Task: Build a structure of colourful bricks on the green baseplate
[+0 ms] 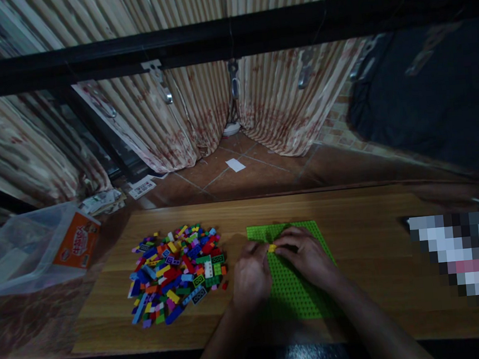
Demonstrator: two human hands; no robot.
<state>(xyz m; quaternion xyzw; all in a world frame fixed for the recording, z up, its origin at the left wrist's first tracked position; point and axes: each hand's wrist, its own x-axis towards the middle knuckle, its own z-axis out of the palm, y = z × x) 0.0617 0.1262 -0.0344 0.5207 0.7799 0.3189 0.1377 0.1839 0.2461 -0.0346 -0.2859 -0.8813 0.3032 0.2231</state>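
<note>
A small yellow toy brick sits between the fingertips of both hands, over the upper part of a green studded baseplate. My right hand reaches in from the right, its thumb and forefinger pinching the brick. From the other side my left hand is curled closed, its fingertips at the brick's left end. Whether the brick touches the studs is hidden by the fingers. To the left lies a wide pile of loose bricks in many colours and sizes.
The wooden table carries the pile and baseplate. A clear plastic box with an orange label stands at the left. A blurred-out object is at the right. Metal hooks hang from a dark bar beyond the table, before striped curtains.
</note>
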